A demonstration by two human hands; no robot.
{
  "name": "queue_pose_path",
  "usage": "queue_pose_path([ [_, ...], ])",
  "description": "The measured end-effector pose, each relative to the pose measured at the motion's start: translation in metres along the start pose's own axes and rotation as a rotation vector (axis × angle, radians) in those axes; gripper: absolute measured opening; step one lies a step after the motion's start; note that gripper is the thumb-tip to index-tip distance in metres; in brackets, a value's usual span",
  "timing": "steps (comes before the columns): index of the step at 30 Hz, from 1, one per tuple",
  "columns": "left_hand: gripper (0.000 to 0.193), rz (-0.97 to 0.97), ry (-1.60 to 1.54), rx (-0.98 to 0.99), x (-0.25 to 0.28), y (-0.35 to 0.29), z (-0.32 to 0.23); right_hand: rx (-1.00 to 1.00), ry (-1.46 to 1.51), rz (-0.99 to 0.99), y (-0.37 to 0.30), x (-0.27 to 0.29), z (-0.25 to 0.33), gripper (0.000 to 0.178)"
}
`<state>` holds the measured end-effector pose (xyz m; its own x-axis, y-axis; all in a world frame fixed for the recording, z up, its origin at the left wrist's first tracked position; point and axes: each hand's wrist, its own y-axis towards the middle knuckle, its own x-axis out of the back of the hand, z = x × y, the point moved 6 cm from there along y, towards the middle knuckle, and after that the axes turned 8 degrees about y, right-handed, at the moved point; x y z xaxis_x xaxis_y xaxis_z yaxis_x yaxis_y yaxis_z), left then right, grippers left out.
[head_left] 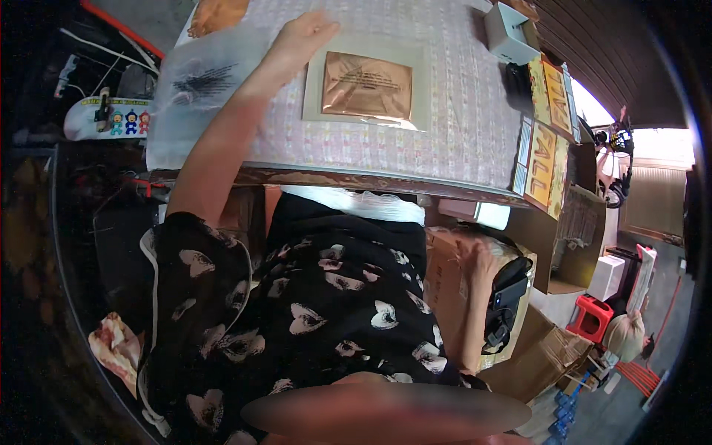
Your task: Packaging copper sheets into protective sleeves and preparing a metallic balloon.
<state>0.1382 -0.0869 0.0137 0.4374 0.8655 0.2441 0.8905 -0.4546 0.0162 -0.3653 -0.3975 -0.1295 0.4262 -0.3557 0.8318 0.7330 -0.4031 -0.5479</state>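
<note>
My left arm reaches across the table. My left hand [302, 35], blurred, is by the upper left corner of a clear plastic bag [314, 96]; I cannot make out whether its fingers hold the edge. Inside the bag lies a flat, shiny copper-coloured packet [367, 87] with dark print. Left of my forearm, a larger pile of clear printed plastic bags [194, 93] rests on the cloth. Below the table edge, at my right side, my right hand [480, 261] hangs over a cardboard box [443, 259], fingers loosely spread, with nothing visible in them.
A pale checked cloth [282, 152] covers the table. Yellow and orange printed packs [547, 159] line its right edge, below a white open box [512, 33]. A black strap bag [508, 304] sits on the carton. Farther right are an open carton [571, 237] and a red stool [591, 317].
</note>
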Motion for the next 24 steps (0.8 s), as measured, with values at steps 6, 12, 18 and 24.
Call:
queue_pose_path([
  [6,0.041,0.019,0.626,-0.449,0.016,-0.050,-0.038,-0.319,0.054,-0.401,-0.050,0.100,-0.003,0.040],
  [12,0.038,0.178,0.830,-0.658,0.003,-0.065,-0.024,0.223,0.248,-0.458,-0.091,0.214,0.132,0.017],
  [18,0.043,0.124,0.875,-0.730,-0.001,-0.067,-0.015,0.669,0.168,-0.705,0.011,0.249,0.209,0.045],
  [24,0.048,0.106,0.921,-0.669,0.000,-0.073,-0.005,0.753,-0.104,-0.675,0.058,0.229,0.221,0.049],
])
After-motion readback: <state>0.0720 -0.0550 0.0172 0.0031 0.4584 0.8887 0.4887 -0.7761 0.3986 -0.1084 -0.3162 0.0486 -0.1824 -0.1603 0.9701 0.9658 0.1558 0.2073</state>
